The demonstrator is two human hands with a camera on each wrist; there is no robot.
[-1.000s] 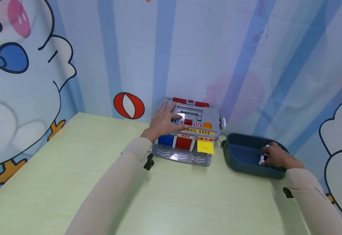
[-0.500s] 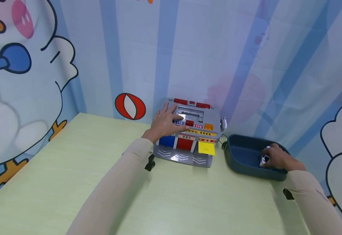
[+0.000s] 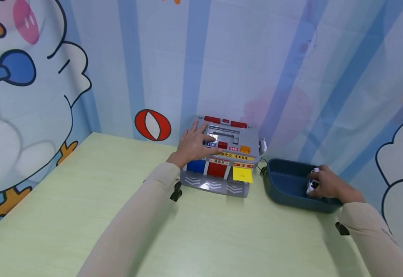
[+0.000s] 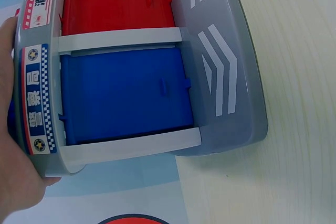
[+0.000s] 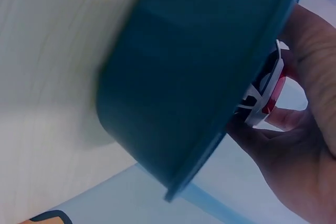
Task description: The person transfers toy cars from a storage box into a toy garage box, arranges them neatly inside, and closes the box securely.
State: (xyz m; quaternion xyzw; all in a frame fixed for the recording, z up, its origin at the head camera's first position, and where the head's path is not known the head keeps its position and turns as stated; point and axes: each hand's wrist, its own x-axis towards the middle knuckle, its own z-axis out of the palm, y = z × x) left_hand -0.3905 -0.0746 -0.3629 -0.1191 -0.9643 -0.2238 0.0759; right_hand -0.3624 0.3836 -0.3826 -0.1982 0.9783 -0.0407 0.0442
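A grey toy garage [image 3: 249,134] stands against the backdrop, its yellow door [image 3: 242,174] swung outward at the front. My left hand [image 3: 192,143] rests on the garage's top left part with fingers spread. In the left wrist view, the blue door [image 4: 126,95] and the red door [image 4: 115,4] are both closed. Over at the right, my right hand [image 3: 330,185] pinches a small white and black toy car [image 3: 313,184] within the dark blue bin [image 3: 291,201]. Red shows on one side of this toy car [image 5: 265,90] in the right wrist view, where the bin's wall partly hides it.
The light wooden table [image 3: 222,234] spreads in front of the garage and bin. A dark cord [image 3: 263,170] lies between those two. Behind them hangs a striped cartoon backdrop [image 3: 166,69].
My right hand has risen slightly and shifted a little right with the toy car. The left hand stays in place on the garage.
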